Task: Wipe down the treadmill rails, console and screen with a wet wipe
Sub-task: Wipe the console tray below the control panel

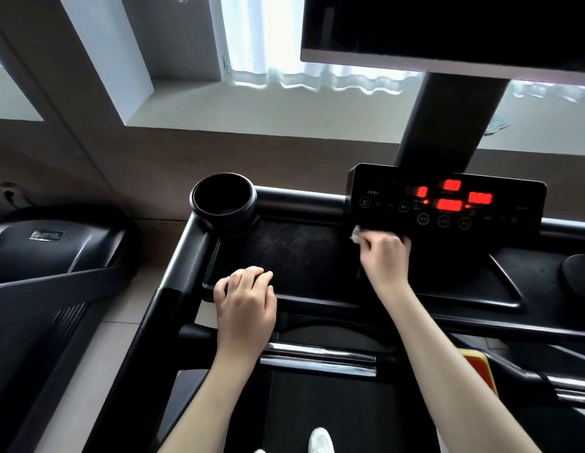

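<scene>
While our left hand [245, 302] rests on the near lip of the black tray [294, 253], its fingers loosely curled together and holding nothing, our right hand [384, 256] grips the white wipe [355, 235]. The right fingers are clamped round it and press it against the lower left edge of the glossy control panel [448, 201]. A crumpled corner of the wipe sticks out just left of those fingers. Directly above them we see round button outlines and blurred red glowing digits on the panel's smooth dark face.

Just beyond our left fingertips lies the tray's rough, matte floor. Farther beyond them and a little left stands a deep round cup holder [222, 199]. Left of that hand the thick, rounded black rail [183, 256] bends toward us. Behind our left wrist runs a shiny chrome bar [317, 356]. Well above our right fingers a square dark post [448, 119] carries the flat black screen [448, 24].
</scene>
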